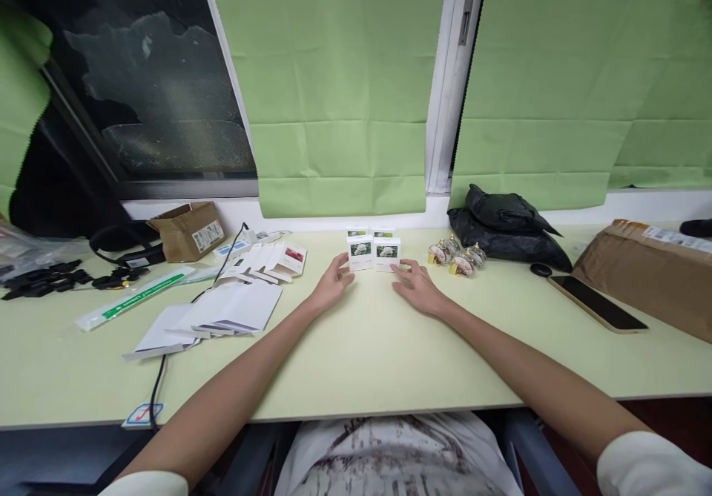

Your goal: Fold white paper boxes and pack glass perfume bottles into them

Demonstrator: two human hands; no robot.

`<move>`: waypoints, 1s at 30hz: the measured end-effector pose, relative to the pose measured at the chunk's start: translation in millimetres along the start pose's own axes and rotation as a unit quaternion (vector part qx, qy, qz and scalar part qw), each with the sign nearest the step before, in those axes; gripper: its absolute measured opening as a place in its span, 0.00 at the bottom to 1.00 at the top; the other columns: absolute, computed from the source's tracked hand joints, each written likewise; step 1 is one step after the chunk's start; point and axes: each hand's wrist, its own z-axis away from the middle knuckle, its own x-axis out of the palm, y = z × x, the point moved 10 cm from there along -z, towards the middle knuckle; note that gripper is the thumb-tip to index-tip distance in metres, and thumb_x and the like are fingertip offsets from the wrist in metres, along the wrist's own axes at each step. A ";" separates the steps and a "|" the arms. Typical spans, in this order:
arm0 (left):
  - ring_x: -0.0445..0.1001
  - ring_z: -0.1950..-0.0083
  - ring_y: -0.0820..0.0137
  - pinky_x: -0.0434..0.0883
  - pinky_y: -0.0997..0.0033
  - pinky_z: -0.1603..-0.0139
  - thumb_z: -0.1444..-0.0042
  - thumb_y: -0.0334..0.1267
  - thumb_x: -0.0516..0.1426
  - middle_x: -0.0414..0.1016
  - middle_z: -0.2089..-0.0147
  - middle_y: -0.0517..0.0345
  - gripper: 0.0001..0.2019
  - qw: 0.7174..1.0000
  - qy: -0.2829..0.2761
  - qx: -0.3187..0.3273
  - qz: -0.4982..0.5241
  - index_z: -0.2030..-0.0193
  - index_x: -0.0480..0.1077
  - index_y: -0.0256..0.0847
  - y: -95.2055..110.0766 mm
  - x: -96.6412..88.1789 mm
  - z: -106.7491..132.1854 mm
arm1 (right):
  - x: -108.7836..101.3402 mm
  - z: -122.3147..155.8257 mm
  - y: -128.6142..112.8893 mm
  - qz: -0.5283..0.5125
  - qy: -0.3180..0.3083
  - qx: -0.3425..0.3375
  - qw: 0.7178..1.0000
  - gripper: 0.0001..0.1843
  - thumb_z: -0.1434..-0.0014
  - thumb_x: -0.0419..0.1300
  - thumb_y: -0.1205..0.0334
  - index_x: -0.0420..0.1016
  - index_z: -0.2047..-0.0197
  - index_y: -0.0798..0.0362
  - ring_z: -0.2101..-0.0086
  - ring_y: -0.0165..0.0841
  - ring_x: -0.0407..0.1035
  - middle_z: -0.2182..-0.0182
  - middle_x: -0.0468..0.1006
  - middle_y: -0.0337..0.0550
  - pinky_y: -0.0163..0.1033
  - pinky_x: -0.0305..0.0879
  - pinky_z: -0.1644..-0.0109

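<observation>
Two small white boxes with a white-flower picture stand upright side by side on the table, the left box (360, 265) and the right box (387, 265). Close behind them show the tops of two more such boxes (383, 232). My left hand (332, 282) is beside the left box, fingers loosely bent and apart, fingertips at its edge. On the other side, my right hand (418, 287) has its fingers spread, a fingertip at the lower edge of the right box. Neither hand grips anything.
Several glass bottles (460, 256) lie right of the boxes, before black plastic bags (503, 225). A phone (598, 303) and a large carton (648, 273) are farther right. To the left are flattened white boxes (228, 307), a cable, an open brown box (189, 230) and a green-striped packet (139, 297).
</observation>
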 end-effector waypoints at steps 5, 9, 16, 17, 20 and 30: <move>0.70 0.30 0.53 0.67 0.48 0.30 0.41 0.39 0.62 0.58 0.23 0.44 0.34 1.000 -0.007 0.004 -0.007 0.28 0.59 0.48 -2.9 1.1 -2.3 | 2.0 -0.4 -2.1 0.034 -0.016 0.005 0.999 0.34 0.29 0.55 0.46 0.59 0.23 0.40 0.33 0.51 0.55 0.27 0.54 0.49 0.56 0.52 0.28; 0.70 0.30 0.54 0.66 0.49 0.30 0.40 0.39 0.61 0.58 0.22 0.45 0.34 1.000 -0.009 -0.001 -0.010 0.28 0.58 0.48 -4.2 1.2 -2.8 | 4.1 -0.7 -3.9 0.059 -0.026 0.008 0.998 0.35 0.29 0.55 0.46 0.56 0.22 0.38 0.31 0.54 0.52 0.25 0.51 0.50 0.57 0.51 0.29; 0.67 0.28 0.52 0.65 0.49 0.29 0.41 0.41 0.63 0.58 0.23 0.47 0.35 1.000 -0.011 -0.005 -0.002 0.27 0.59 0.51 -0.5 1.9 -1.3 | 8.6 -1.4 -6.0 0.098 -0.042 0.014 0.994 0.36 0.28 0.52 0.44 0.52 0.21 0.36 0.29 0.56 0.50 0.22 0.48 0.49 0.58 0.50 0.30; 0.66 0.28 0.52 0.65 0.49 0.30 0.41 0.41 0.64 0.59 0.23 0.47 0.35 1.000 -0.003 -0.010 -0.008 0.28 0.60 0.51 -1.6 0.3 -1.2 | 8.9 -1.5 -5.7 0.101 -0.043 0.018 0.994 0.36 0.28 0.52 0.44 0.51 0.21 0.36 0.29 0.56 0.50 0.22 0.48 0.49 0.58 0.50 0.30; 0.66 0.30 0.52 0.67 0.50 0.32 0.44 0.43 0.66 0.62 0.27 0.46 0.37 0.998 0.037 -0.022 -0.050 0.28 0.62 0.52 -6.4 -7.3 -0.6 | 10.3 -1.5 -5.4 0.108 -0.045 0.027 0.993 0.37 0.28 0.50 0.42 0.48 0.20 0.36 0.29 0.56 0.49 0.21 0.47 0.48 0.59 0.49 0.30; 0.67 0.33 0.53 0.66 0.51 0.33 0.45 0.44 0.67 0.67 0.30 0.46 0.39 0.997 0.046 -0.018 -0.055 0.26 0.61 0.52 -12.4 -8.1 0.3 | 17.1 -3.7 -4.5 0.125 -0.060 0.032 0.990 0.37 0.27 0.46 0.40 0.46 0.20 0.36 0.27 0.56 0.48 0.21 0.44 0.46 0.60 0.47 0.29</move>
